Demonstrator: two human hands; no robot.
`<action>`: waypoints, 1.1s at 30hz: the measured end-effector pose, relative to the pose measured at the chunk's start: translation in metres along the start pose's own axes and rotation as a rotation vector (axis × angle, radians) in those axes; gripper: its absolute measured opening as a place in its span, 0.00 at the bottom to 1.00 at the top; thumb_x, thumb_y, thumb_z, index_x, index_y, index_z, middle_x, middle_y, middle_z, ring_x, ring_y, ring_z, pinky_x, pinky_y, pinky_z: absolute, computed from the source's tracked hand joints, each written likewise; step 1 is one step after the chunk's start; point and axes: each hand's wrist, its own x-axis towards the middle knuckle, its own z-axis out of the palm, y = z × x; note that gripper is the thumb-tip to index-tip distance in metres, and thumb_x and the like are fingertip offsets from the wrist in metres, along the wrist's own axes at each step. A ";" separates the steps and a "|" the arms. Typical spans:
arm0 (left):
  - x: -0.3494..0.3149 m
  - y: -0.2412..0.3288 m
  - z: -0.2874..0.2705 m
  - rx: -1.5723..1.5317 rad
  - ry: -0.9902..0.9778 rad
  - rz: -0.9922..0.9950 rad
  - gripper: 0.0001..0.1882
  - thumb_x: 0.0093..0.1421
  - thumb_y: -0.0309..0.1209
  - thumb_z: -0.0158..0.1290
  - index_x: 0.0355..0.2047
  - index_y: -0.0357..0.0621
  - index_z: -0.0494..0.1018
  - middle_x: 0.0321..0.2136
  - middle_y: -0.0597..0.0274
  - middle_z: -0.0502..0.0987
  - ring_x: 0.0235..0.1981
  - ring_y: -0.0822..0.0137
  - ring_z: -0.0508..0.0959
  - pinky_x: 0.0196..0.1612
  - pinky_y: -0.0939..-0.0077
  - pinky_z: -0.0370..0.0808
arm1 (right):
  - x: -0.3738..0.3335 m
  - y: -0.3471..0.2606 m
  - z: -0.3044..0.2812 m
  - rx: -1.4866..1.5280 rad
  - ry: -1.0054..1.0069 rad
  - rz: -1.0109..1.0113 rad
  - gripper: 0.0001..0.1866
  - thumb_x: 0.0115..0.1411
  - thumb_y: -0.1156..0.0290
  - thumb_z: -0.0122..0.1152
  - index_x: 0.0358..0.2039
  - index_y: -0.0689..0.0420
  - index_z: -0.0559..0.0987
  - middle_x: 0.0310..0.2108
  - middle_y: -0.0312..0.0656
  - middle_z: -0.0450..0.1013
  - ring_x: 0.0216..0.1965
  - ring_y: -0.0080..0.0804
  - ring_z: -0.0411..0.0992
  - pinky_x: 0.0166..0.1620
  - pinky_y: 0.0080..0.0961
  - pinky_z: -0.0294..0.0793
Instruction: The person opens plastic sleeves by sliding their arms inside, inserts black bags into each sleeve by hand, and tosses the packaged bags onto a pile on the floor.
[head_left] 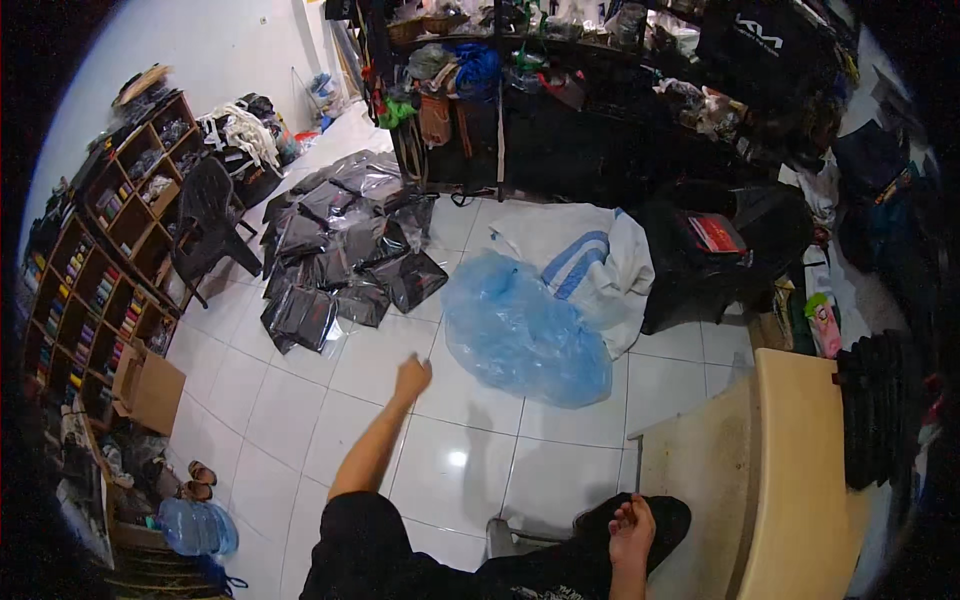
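My left hand reaches forward over the white tile floor, its fingers curled in and nothing showing in it. Ahead of it lies a heap of dark folded goods in clear plastic bags. To its right, apart from it, is a crumpled translucent blue plastic bag. This bag partly covers a white woven sack with blue stripes. My right hand is palm up above my dark-clothed leg, fingers loosely bent and apart, with nothing in it.
A black plastic chair stands left of the heap, beside wooden shelves of thread spools. A large blue water bottle and a cardboard box are at the left. A pale wooden table is close on my right.
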 end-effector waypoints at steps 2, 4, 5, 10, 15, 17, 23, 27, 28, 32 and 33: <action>-0.109 -0.058 -0.020 0.260 -0.277 0.064 0.23 0.57 0.41 0.47 0.36 0.27 0.69 0.27 0.38 0.76 0.28 0.40 0.76 0.35 0.51 0.74 | -0.030 0.012 0.007 0.001 -0.136 0.102 0.11 0.62 0.67 0.49 0.43 0.56 0.73 0.26 0.35 0.70 0.26 0.24 0.69 0.25 0.22 0.67; -0.174 0.081 0.057 -0.012 -0.628 -0.043 0.24 0.58 0.42 0.47 0.41 0.29 0.69 0.31 0.39 0.76 0.30 0.41 0.77 0.37 0.50 0.74 | -0.018 -0.001 -0.019 -0.003 -0.012 -0.040 0.11 0.62 0.67 0.50 0.43 0.56 0.73 0.26 0.36 0.70 0.26 0.25 0.69 0.25 0.22 0.68; -0.207 0.089 0.064 -0.096 -0.628 0.063 0.26 0.57 0.42 0.47 0.47 0.32 0.68 0.32 0.38 0.76 0.34 0.41 0.77 0.40 0.51 0.74 | -0.027 -0.002 -0.019 -0.009 -0.036 -0.044 0.12 0.62 0.67 0.50 0.43 0.57 0.72 0.26 0.37 0.71 0.26 0.26 0.70 0.24 0.22 0.69; -0.247 0.303 0.033 -0.581 -0.858 0.168 0.16 0.56 0.30 0.50 0.44 0.36 0.73 0.32 0.46 0.79 0.34 0.51 0.80 0.40 0.63 0.76 | -0.074 -0.057 -0.043 -0.309 -0.221 -0.247 0.14 0.63 0.69 0.49 0.47 0.62 0.71 0.32 0.47 0.74 0.29 0.33 0.74 0.26 0.25 0.73; -0.230 0.426 -0.064 -0.923 -1.128 0.207 0.07 0.56 0.28 0.57 0.31 0.36 0.78 0.20 0.59 0.79 0.23 0.76 0.78 0.28 0.82 0.73 | -0.110 -0.158 -0.059 -0.608 -0.392 -0.568 0.12 0.64 0.71 0.50 0.46 0.62 0.72 0.34 0.43 0.76 0.29 0.24 0.75 0.25 0.18 0.73; -0.230 0.485 -0.088 -0.924 -1.245 0.409 0.07 0.57 0.27 0.57 0.32 0.36 0.77 0.19 0.61 0.79 0.21 0.75 0.78 0.28 0.82 0.73 | -0.107 -0.210 -0.102 -0.589 -0.174 -0.741 0.12 0.63 0.71 0.52 0.45 0.62 0.73 0.33 0.41 0.76 0.28 0.22 0.74 0.26 0.18 0.72; -0.293 0.576 -0.114 -1.124 -1.435 0.605 0.06 0.59 0.27 0.54 0.32 0.34 0.76 0.19 0.60 0.78 0.21 0.74 0.78 0.26 0.82 0.72 | -0.129 -0.300 -0.240 -0.631 0.416 -0.856 0.13 0.58 0.70 0.55 0.42 0.62 0.76 0.31 0.43 0.77 0.31 0.24 0.74 0.34 0.22 0.74; -0.324 0.567 -0.113 -1.160 -1.516 0.594 0.06 0.60 0.25 0.52 0.35 0.35 0.75 0.19 0.60 0.78 0.20 0.74 0.77 0.24 0.81 0.72 | -0.140 -0.274 -0.311 -0.851 0.653 -0.946 0.14 0.56 0.70 0.55 0.40 0.64 0.76 0.33 0.48 0.77 0.33 0.35 0.76 0.38 0.28 0.75; -0.338 0.571 -0.113 -1.151 -1.574 0.593 0.06 0.60 0.24 0.51 0.35 0.34 0.74 0.19 0.59 0.78 0.19 0.74 0.77 0.24 0.80 0.72 | -0.152 -0.272 -0.339 -0.847 0.748 -0.920 0.15 0.55 0.69 0.56 0.40 0.63 0.76 0.34 0.50 0.77 0.35 0.39 0.76 0.40 0.29 0.75; -0.399 0.589 -0.148 -0.994 -1.891 0.795 0.06 0.60 0.21 0.49 0.36 0.30 0.72 0.18 0.56 0.76 0.20 0.69 0.77 0.26 0.76 0.74 | -0.244 -0.227 -0.490 -0.891 1.382 -0.760 0.18 0.51 0.67 0.61 0.41 0.60 0.77 0.37 0.54 0.75 0.40 0.48 0.74 0.43 0.35 0.73; -0.406 0.581 -0.151 -0.937 -1.980 0.805 0.08 0.59 0.20 0.51 0.39 0.31 0.74 0.20 0.57 0.78 0.23 0.73 0.78 0.27 0.77 0.75 | -0.269 -0.206 -0.513 -0.937 1.533 -0.654 0.19 0.51 0.66 0.62 0.43 0.59 0.76 0.39 0.54 0.74 0.40 0.48 0.74 0.43 0.36 0.73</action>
